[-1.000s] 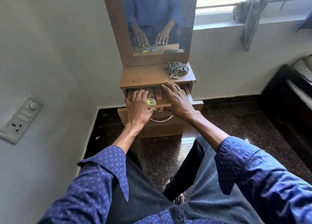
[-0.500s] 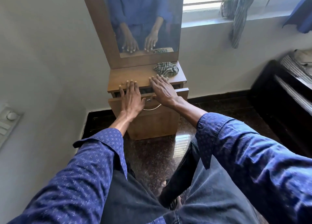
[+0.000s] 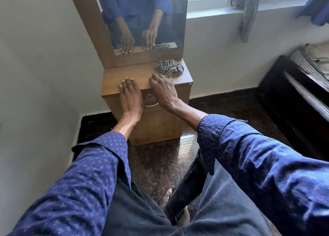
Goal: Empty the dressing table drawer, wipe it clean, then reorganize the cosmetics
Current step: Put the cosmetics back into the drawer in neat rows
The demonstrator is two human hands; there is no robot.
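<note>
Drawer (image 3: 151, 100) is now fully shut: a second ago it stood open with cosmetics visible inside, half a second ago only a slit was left, now its front sits flush under the top of the dressing table (image 3: 115, 75). Left to right: left hand (image 3: 130, 97) lies flat, fingers straight and together, tips over the table's front edge, palm against the drawer front. The curved metal handle (image 3: 151, 105) shows between the two wrists, nobody gripping it. Right hand (image 3: 162, 91) also flat, fingers slightly spread, tips on the tabletop just touching the striped cloth (image 3: 169, 68), which hasn't moved from the right rear corner below the mirror (image 3: 142, 17). Cosmetics are out of sight, presumably inside the closed drawer. My read: contents back in, drawer pushed home, so the task looks at or near its end. Whether the interior is tidy can't be checked from here.
</note>
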